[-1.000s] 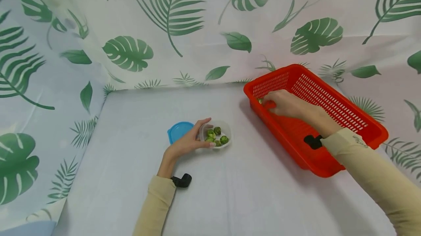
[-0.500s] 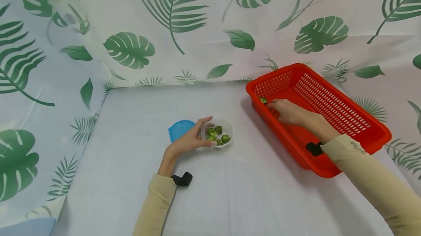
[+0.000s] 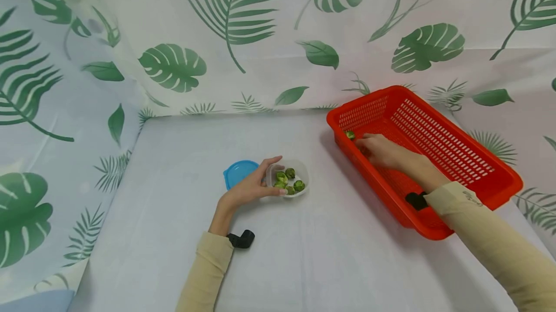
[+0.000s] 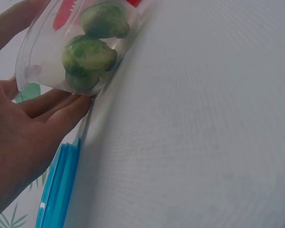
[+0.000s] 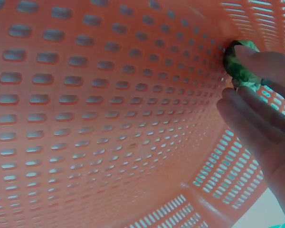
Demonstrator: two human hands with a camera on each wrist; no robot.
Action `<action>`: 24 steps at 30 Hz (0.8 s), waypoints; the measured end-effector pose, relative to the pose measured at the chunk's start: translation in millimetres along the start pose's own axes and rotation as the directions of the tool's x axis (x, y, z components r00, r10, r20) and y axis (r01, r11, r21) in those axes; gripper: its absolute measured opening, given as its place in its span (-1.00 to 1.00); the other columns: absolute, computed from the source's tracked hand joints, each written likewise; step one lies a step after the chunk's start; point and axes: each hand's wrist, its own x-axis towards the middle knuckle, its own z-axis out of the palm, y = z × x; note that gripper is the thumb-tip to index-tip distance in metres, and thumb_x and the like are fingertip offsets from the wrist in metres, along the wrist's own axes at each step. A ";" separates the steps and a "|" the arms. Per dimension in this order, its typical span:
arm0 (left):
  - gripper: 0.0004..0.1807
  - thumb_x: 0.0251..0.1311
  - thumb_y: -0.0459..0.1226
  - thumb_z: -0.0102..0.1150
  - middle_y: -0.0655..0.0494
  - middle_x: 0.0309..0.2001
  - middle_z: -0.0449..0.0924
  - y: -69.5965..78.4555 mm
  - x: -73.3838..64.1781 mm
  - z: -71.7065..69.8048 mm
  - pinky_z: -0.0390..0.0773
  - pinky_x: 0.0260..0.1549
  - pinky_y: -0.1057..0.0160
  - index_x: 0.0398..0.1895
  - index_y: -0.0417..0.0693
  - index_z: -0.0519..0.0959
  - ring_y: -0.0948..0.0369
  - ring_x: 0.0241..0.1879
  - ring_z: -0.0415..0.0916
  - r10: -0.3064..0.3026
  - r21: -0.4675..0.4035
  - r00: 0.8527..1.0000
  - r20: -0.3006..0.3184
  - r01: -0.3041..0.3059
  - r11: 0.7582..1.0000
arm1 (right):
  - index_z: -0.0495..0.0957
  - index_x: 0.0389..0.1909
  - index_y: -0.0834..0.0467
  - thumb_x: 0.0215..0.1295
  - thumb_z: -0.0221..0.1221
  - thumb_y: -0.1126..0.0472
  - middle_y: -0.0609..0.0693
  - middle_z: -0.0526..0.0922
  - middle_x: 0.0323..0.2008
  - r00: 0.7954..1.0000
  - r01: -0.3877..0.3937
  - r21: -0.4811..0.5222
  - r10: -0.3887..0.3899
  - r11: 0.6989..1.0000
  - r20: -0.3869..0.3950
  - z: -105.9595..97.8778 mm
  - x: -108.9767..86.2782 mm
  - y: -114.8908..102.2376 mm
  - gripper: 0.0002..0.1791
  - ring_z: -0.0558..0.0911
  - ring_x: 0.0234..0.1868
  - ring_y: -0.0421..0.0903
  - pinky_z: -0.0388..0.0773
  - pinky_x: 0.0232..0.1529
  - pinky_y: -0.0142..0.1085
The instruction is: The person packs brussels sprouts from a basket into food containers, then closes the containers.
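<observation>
In the head view my left hand grips a small clear plastic container, thumb on the near side and fingers on the far side. Several green Brussels sprouts lie in it; the left wrist view shows some sprouts through its wall. My right hand reaches down into a red plastic basket. Thumb and fingers pinch a Brussels sprout in the right wrist view; in the head view the hand hides it. Another sprout sits at the basket's left corner, just beyond the fingertips.
A round blue lid lies on the white-covered table, left of the container and partly behind my left hand. The basket's raised perforated walls surround my right hand. Leaf-patterned cloth hangs behind and beside the table.
My right hand has drawn back slightly from the basket's left corner, uncovering the sprout there. My left hand and the container stay in place; the view shifts a little.
</observation>
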 end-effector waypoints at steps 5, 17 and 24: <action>-0.01 0.25 -0.07 0.40 0.18 -0.44 0.08 0.1 0.3 0.2 0.24 -0.42 0.23 0.66 0.29 0.03 0.19 -0.47 0.10 0.005 -0.005 1.000 -0.001 -0.005 1.000 | 0.68 -0.08 0.36 0.12 0.17 0.61 0.12 0.68 -0.24 0.999 0.020 -0.010 -0.020 1.000 -0.038 -2.5 -1.1 -0.6 -0.66 0.61 -0.26 0.00 0.68 -0.15 -0.06; 0.01 0.25 -0.07 0.40 0.12 -0.32 0.14 -0.9 1.1 1.6 0.22 -0.41 0.24 0.66 0.31 0.01 0.18 -0.46 0.08 -0.006 -0.009 1.000 0.006 0.006 1.000 | 0.68 0.00 0.39 0.17 0.27 0.55 0.23 0.75 -0.12 0.993 0.002 0.003 -0.002 1.000 -0.121 -6.8 -1.5 -6.0 -0.66 0.70 -0.11 0.15 0.65 0.02 0.12; 0.01 0.25 -0.08 0.40 0.10 -0.33 0.10 -0.1 0.7 2.0 0.21 -0.40 0.21 0.66 0.32 0.01 0.18 -0.45 0.07 -0.008 -0.020 1.000 0.005 0.008 1.000 | 0.69 0.00 0.38 0.18 0.32 0.51 0.22 0.73 -0.14 0.980 0.027 0.030 -0.020 0.999 -0.197 -8.9 -3.0 -9.6 -0.67 0.74 -0.13 0.15 0.68 -0.05 0.06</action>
